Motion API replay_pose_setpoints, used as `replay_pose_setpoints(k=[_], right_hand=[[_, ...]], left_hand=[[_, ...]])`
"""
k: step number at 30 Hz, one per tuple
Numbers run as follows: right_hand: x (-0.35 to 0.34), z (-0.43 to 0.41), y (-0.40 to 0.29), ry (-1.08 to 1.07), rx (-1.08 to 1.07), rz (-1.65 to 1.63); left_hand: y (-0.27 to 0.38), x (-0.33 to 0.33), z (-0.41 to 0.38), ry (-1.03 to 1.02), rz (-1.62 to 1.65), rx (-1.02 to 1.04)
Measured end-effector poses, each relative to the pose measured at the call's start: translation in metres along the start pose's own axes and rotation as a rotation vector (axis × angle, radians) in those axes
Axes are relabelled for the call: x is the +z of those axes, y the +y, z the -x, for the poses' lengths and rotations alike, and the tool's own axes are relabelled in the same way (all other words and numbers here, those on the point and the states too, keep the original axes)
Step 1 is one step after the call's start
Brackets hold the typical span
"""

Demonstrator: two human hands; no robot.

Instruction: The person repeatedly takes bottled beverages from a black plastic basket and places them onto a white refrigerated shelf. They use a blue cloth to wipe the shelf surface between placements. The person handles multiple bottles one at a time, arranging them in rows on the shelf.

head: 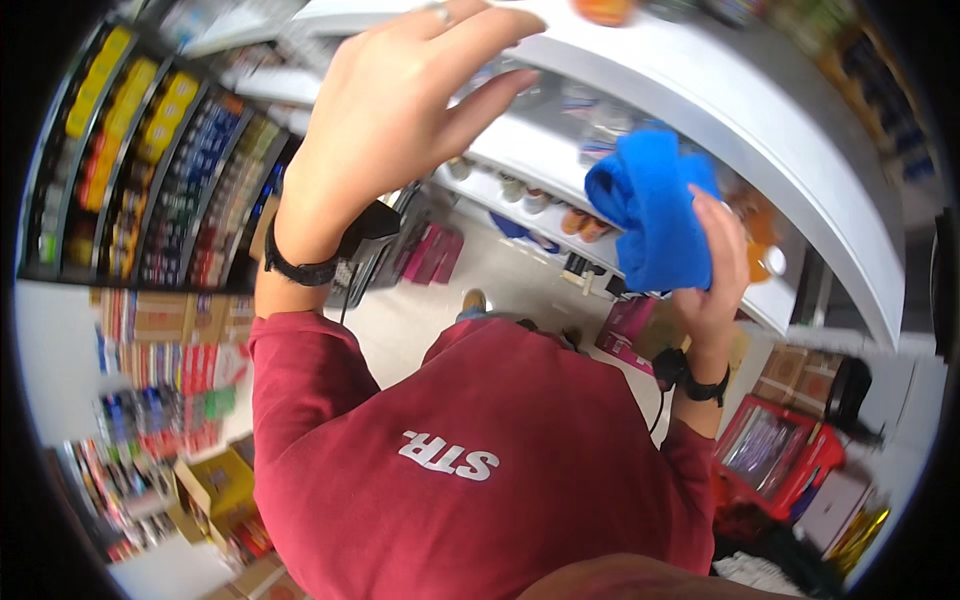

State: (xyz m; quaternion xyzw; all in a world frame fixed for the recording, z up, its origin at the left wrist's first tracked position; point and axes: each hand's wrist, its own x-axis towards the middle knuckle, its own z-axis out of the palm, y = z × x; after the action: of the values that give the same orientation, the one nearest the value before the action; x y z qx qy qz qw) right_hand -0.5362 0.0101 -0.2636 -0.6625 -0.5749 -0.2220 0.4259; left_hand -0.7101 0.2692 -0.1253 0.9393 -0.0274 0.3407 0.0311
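My right hand grips a folded blue cloth in front of a white shelf unit. My left hand is raised near the upper shelf board, its thumb and forefinger apart and nothing visible between them. Its other fingers are partly cut off by the picture's top edge. Clear plastic containers stand on the shelf behind the cloth, partly hidden by it. An orange container with a white cap is just right of my right hand. Along the lower shelf sit several small jars.
A dark rack of packaged goods rises at the left. Pink boxes stand on the tiled floor below the shelves. At lower left is an open yellow carton. A red case lies at the right, near cardboard boxes.
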Motion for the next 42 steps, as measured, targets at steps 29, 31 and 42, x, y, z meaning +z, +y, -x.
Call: replay_pose_setpoints(k=[29,31,42], right_hand=[[0.245,0.024,-0.063,-0.680,0.241,0.023],[0.239,0.029,-0.065,-0.668,0.281,0.047],[0.226,0.042,-0.074,-0.628,0.419,0.108]], left_hand=[[-0.326,0.305,0.496,-0.865,0.331,-0.994],[-0.332,0.324,0.501,-0.848,0.404,-1.034],[-0.356,0.356,0.491,-0.827,0.499,-1.048]])
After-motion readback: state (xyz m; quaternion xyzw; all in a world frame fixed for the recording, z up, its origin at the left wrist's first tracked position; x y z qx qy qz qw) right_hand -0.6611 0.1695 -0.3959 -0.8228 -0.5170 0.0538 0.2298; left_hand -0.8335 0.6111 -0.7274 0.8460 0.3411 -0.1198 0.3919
